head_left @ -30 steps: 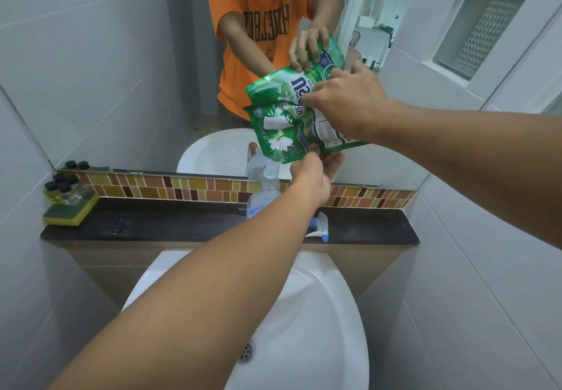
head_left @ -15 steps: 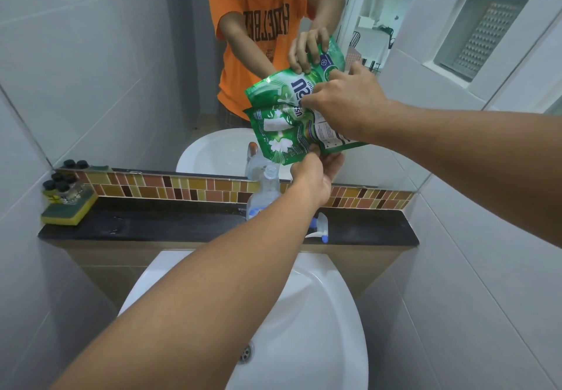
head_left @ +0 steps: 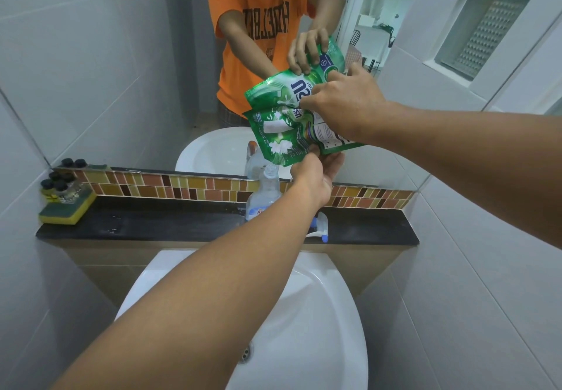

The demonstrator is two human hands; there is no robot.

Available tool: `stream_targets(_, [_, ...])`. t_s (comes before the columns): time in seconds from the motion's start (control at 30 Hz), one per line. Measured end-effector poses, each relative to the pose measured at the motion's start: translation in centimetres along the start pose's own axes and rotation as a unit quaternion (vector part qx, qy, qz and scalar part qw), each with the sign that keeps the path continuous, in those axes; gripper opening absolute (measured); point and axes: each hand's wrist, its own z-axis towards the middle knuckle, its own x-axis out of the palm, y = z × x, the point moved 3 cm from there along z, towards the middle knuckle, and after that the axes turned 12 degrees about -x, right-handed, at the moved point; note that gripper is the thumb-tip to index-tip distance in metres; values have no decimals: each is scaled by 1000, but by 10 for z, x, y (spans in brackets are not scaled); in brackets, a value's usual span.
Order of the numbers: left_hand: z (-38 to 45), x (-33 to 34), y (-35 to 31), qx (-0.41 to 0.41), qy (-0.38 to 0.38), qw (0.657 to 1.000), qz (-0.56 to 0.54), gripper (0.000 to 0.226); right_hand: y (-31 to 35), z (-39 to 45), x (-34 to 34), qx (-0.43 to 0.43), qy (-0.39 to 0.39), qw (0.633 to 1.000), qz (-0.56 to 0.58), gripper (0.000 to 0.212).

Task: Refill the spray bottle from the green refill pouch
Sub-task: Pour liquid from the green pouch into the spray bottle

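Note:
The green refill pouch (head_left: 284,138) is tilted over the clear spray bottle (head_left: 264,193), its lower corner just above the bottle's open neck. My left hand (head_left: 316,175) pinches the pouch's lower edge from beneath. My right hand (head_left: 349,105) grips its upper side. The bottle stands uncapped on the black ledge (head_left: 182,222), partly hidden behind my left forearm. Its white and blue spray head (head_left: 319,228) lies on the ledge to the right of the bottle. The mirror behind repeats the pouch and both hands.
A white sink (head_left: 304,328) sits below the ledge. A yellow-green sponge (head_left: 67,210) with several small black-capped bottles (head_left: 57,187) occupies the ledge's left end. A mosaic tile strip (head_left: 182,185) and mirror back the ledge. Tiled walls close in on both sides.
Hardly anything differs: both hands keep hold of the pouch over the bottle, and the pouch has shifted only slightly.

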Motion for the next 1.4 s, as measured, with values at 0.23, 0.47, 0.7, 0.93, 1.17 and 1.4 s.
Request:
stream_targets(0.23, [-2, 1, -1, 2, 0, 1000, -5, 16, 0, 1, -1, 2, 0, 1000, 1, 25])
stream_targets(0.47, [-3, 2, -4, 6, 1, 1000, -10, 18, 0, 3, -3, 1, -2, 1000, -3, 25])
stream_targets(0.7, [-5, 5, -5, 7, 6, 1000, -14, 16, -1, 6, -3, 0, -5, 1000, -9, 25])
stream_targets(0.93, [-4, 5, -6, 2, 8, 1000, -15, 15, -3, 4, -1, 2, -12, 1000, -5, 25])
stream_targets(1.17, [-4, 4, -2, -1, 4, 1000, -18, 13, -1, 4, -2, -3, -6, 1000, -8, 26])
stream_targets(1.4, [-5, 3, 0, -2, 6, 1000, -19, 17, -1, 2, -4, 0, -4, 1000, -10, 28])
